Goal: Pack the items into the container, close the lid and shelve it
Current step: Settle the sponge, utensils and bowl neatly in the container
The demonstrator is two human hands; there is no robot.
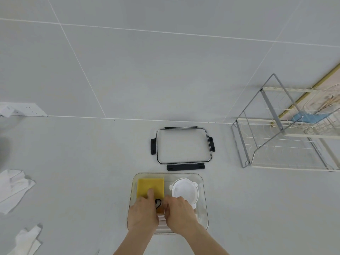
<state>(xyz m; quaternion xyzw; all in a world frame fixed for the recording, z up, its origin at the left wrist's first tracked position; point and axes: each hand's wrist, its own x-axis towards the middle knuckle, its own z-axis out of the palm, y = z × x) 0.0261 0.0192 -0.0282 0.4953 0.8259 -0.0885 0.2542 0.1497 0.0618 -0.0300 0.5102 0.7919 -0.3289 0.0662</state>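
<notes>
The 2 hands, left (pixel 142 213) and right (pixel 179 213), pinch a small dark item (pixel 158 203) together inside the container (pixel 204 199), beside the sponge (pixel 150 184). Items left proud could block the lid (pixel 184 146) from latching.

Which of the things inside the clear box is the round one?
The white lidded tub on the right side of the container. The yellow sponge beside it, on the left, is a flat rectangle.

Bench (pixel 92 162): container (pixel 204 190) near centre, sponge (pixel 150 184) inside left, round tub (pixel 184 188) inside right; lid (pixel 184 145) just behind; wire rack (pixel 287 144) far right.
</notes>
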